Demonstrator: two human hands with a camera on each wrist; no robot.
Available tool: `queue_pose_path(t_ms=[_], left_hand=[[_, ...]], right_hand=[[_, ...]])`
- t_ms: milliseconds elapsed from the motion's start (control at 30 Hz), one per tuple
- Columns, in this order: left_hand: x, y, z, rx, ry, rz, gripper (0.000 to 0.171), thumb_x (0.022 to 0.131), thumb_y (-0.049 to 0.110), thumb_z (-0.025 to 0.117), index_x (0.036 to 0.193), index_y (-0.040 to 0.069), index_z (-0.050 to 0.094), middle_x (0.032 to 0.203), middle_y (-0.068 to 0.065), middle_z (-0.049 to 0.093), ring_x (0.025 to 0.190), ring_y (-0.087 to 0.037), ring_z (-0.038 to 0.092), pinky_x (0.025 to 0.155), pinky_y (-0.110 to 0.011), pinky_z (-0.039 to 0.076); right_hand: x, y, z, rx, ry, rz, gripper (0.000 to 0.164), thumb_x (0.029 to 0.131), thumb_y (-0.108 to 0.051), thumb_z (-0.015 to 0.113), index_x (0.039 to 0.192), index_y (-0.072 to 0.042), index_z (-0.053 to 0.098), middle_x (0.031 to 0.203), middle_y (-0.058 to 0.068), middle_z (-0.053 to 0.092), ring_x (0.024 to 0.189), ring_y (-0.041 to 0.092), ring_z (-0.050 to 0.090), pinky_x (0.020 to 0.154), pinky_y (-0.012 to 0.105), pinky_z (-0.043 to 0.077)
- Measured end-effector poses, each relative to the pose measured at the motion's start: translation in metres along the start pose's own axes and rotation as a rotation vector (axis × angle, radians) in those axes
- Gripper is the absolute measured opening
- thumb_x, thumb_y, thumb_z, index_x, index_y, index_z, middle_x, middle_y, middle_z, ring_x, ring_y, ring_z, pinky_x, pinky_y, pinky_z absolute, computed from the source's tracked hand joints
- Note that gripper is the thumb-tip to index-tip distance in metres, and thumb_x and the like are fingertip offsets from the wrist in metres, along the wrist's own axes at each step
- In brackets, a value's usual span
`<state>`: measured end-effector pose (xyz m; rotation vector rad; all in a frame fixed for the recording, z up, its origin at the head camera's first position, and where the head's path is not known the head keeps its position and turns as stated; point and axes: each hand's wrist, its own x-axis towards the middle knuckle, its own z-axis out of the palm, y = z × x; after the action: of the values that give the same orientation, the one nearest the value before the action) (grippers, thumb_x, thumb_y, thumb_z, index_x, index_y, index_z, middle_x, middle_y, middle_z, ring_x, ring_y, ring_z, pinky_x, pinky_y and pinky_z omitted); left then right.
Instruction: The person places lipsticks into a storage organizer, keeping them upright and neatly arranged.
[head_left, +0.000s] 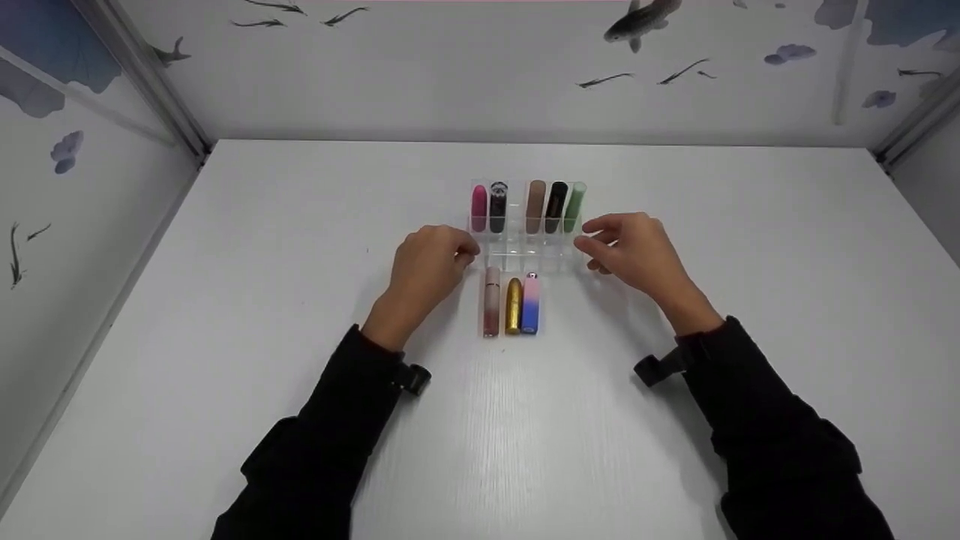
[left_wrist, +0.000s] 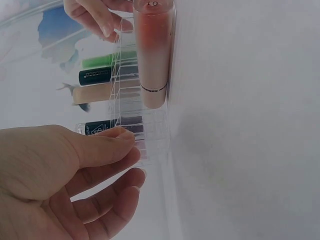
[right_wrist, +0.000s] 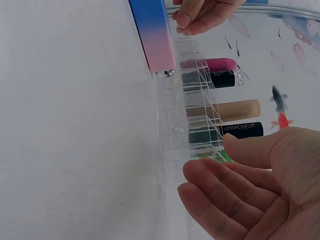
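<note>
A clear plastic lipstick holder stands on the table. Its back row holds a magenta tube, a black tube with a clear end, a tan tube, a black tube and a green tube. My left hand is at the holder's left edge, thumb and forefinger close together; contact is unclear. Near the right edge is my right hand, fingers loosely bent and apart from the thumb, holding nothing. Before the holder lie a lip gloss tube, a gold tube and a pink-and-blue lipstick tube.
The white table extends around the holder on every side. A white back panel printed with fish and petals rises behind it, and a similar side panel stands on the left. Each wrist wears a small black camera.
</note>
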<state>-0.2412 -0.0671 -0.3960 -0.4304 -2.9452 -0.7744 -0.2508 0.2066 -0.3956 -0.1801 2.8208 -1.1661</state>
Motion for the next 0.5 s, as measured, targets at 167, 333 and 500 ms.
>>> queue_pose_path(t_ms=[167, 333, 500], left_hand=[[-0.0011, -0.0014, 0.0000, -0.002, 0.027, 0.029, 0.014, 0.095, 0.009, 0.072, 0.106, 0.009, 0.081, 0.104, -0.006, 0.077, 0.097, -0.022, 0.071, 0.088, -0.034, 0.055], [-0.0016, -0.0017, -0.0004, -0.004, 0.041, 0.043, 0.013, 0.095, 0.008, 0.072, 0.105, 0.008, 0.081, 0.103, -0.006, 0.077, 0.097, -0.022, 0.071, 0.087, -0.034, 0.056], [-0.0017, -0.0003, -0.0007, -0.004, 0.032, 0.035, 0.014, 0.096, 0.009, 0.072, 0.105, 0.009, 0.081, 0.104, -0.006, 0.077, 0.097, -0.022, 0.071, 0.088, -0.033, 0.055]], right_hand=[[0.0009, 0.0002, 0.0018, 0.012, -0.022, 0.034, 0.031, 0.098, -0.021, 0.070, 0.120, 0.002, 0.070, 0.100, 0.017, 0.075, 0.074, 0.023, 0.075, 0.064, 0.026, 0.058], [0.0010, -0.0010, 0.0022, 0.017, -0.033, 0.054, 0.029, 0.098, -0.021, 0.070, 0.117, 0.002, 0.071, 0.099, 0.016, 0.076, 0.073, 0.021, 0.074, 0.064, 0.027, 0.059], [0.0004, -0.0004, 0.0019, 0.022, -0.042, 0.070, 0.029, 0.098, -0.021, 0.070, 0.117, 0.002, 0.071, 0.098, 0.016, 0.076, 0.074, 0.022, 0.074, 0.065, 0.028, 0.059]])
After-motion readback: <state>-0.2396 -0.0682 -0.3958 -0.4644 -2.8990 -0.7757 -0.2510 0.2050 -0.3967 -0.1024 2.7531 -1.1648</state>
